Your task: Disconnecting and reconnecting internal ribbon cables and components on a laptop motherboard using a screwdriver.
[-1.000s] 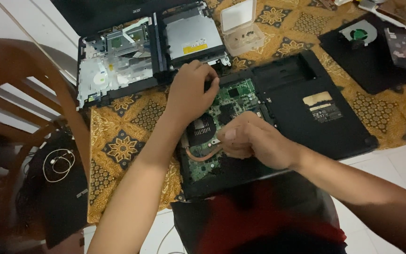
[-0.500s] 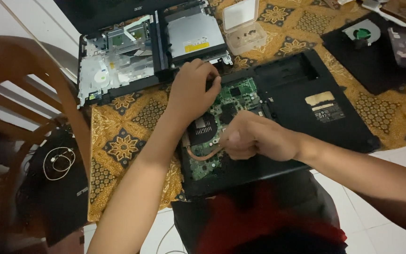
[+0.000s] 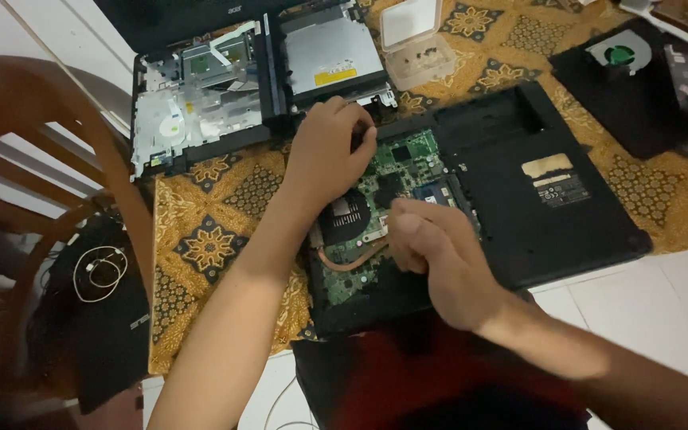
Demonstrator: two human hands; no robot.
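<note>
A yellow patterned cloth [image 3: 224,199] covers the floor, carrying an opened black laptop base [image 3: 535,199] near its front edge. The green motherboard [image 3: 408,163] sits in the base's left half, with a copper heat pipe [image 3: 348,259] curving along its front. The left hand [image 3: 328,151] rests curled on the board's rear edge; whether it grips anything I cannot tell. The right hand [image 3: 439,255] hovers fisted over the board's front, its contents hidden.
</note>
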